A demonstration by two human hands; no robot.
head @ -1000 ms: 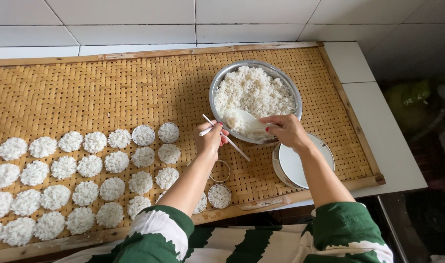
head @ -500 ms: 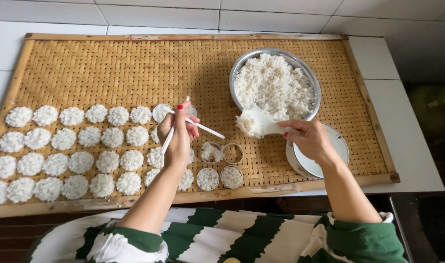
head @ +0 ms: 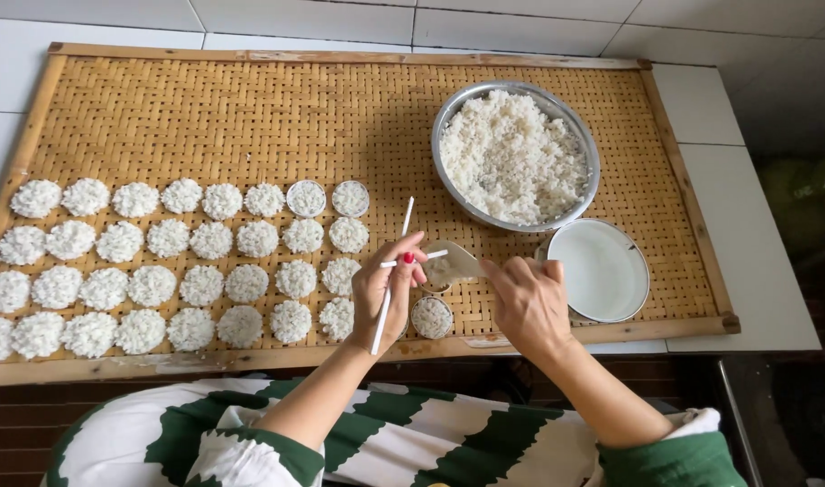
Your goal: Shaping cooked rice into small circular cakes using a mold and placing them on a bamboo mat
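My left hand (head: 382,291) grips a pair of white chopsticks (head: 390,280) above the front edge of a woven bamboo tray (head: 250,117). Just to its right, my right hand (head: 527,305) holds a white spoon (head: 453,262) with rice on it; the chopstick tips meet the spoon. Under the spoon a small ring mould (head: 437,287) is mostly hidden. A rice-filled ring mould (head: 431,317) lies just in front of it. Rows of round white rice cakes (head: 169,280) cover the tray's left half.
A metal bowl of cooked rice (head: 515,155) sits at the tray's right rear. A white dish of water (head: 598,270) stands in front of it. Two more rice-filled ring moulds (head: 327,198) end the back row. White tiled counter (head: 746,252) surrounds the tray.
My right hand has brought the rice-laden spoon from the bowl's edge down to the tray's front. My left hand with the chopsticks moved right to meet it. The camera view shifted.
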